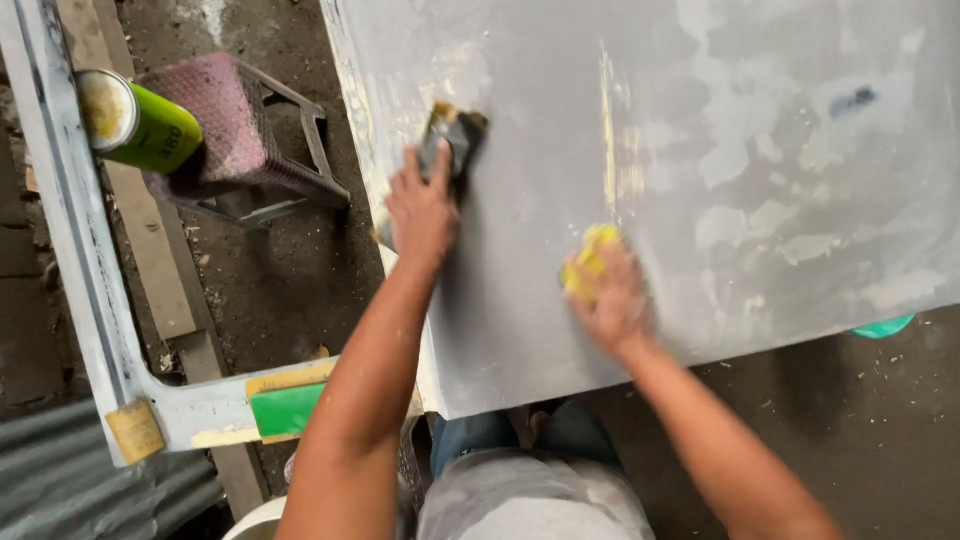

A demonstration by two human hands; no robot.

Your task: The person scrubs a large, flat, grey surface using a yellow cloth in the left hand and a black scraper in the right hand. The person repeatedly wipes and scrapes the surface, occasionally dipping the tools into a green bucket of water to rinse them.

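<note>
A dirt floor (290, 270) strewn with scraps lies under a large grey panel (760, 130), patched with paler filler and streaked with yellow, that fills the upper right of the view. The person's left hand (422, 208) is pressed flat near the panel's left edge, fingers closed over a dark, filler-smeared scraper (455, 135) that touches the surface. The right hand (608, 300), blurred, is curled around a yellow pad (590, 255) held against the panel lower down, just beside a vertical yellow streak. To the left, well apart from the hands, a lime-green cylindrical can (140, 122) with a yellowed lid lies on its side on a pink-topped stool (240, 140). A pale grey frame piece (75, 250) runs down the left edge; a tan tape patch (134, 430) and a green rectangular card (287, 410) sit at its lower corner.
</note>
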